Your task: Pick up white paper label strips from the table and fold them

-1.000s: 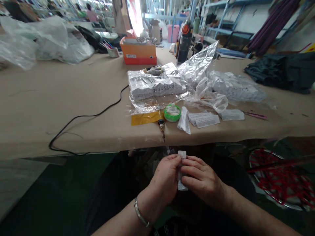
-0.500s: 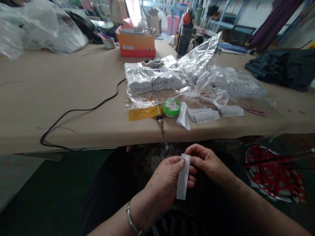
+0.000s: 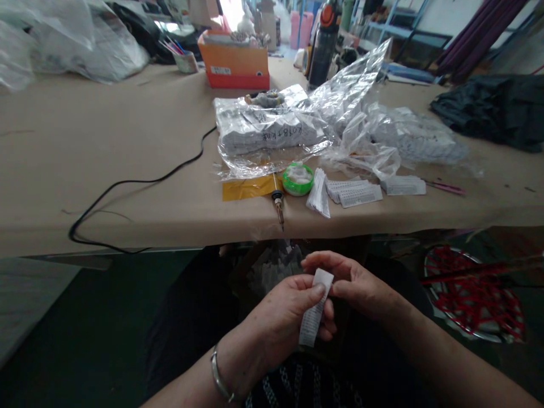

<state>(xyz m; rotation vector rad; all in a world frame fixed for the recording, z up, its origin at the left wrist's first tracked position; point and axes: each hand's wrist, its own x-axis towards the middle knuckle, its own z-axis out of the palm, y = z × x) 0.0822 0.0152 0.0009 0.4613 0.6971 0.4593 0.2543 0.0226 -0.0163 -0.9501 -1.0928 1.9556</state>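
My left hand (image 3: 283, 309) is closed on a narrow white printed label (image 3: 313, 317), its thumb pressed flat on the front. The strip tilts, top end to the right, above my lap. My right hand (image 3: 355, 283) is at the label's upper right edge, thumb close beside it and index finger reaching behind the top; a gap shows between them. Whether that thumb touches the label I cannot tell. Past the hands, on the table's front edge, lies a soldering-iron-like tool (image 3: 277, 205) with a metal tip. Beside it are a green-rimmed round container (image 3: 297, 180) and stacks of printed labels (image 3: 355, 192).
Clear plastic bags of labels (image 3: 272, 133) lie mid-table, an orange box (image 3: 236, 65) and a dark bottle (image 3: 323, 51) behind them. A black cord (image 3: 148, 180) curves left. Pale scraps (image 3: 276, 266) are heaped below the edge; a tray of red strips (image 3: 471, 294) is lower right.
The label has tilted further, its top leaning right. My right index finger has moved left behind the label and spread from the thumb. The camera view has shifted slightly.
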